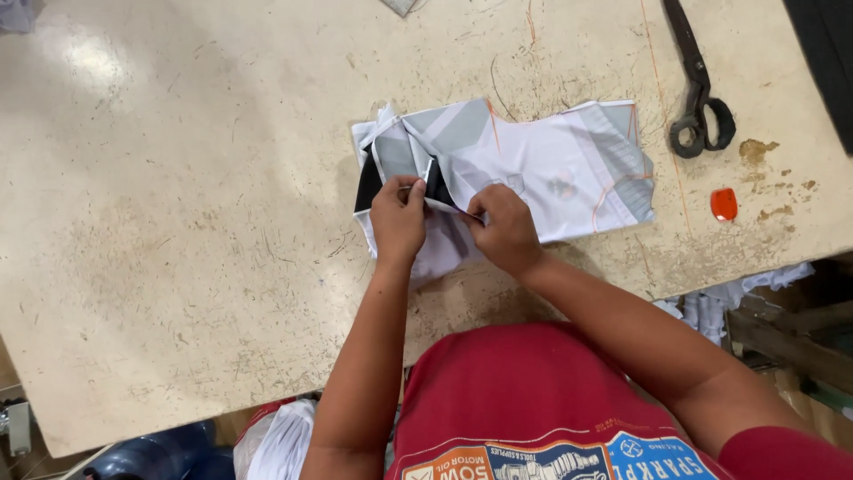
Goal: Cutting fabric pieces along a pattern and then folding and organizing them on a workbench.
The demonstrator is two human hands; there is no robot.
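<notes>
A folded white and grey printed garment (551, 169) with a black patch lies on a worn beige table (178, 222). My left hand (397, 218) pinches the fabric edge near the black collar part (367, 185). My right hand (505, 229) grips the same fabric a little to the right, fingers closed over a fold. Both hands rest on the garment's near left portion.
Large black scissors (699, 93) lie at the far right of the table. A small orange chalk piece (723, 204) sits near the right edge. White fabric scraps (737, 293) hang below the table's right side. Dark cloth (826, 53) covers the top right corner.
</notes>
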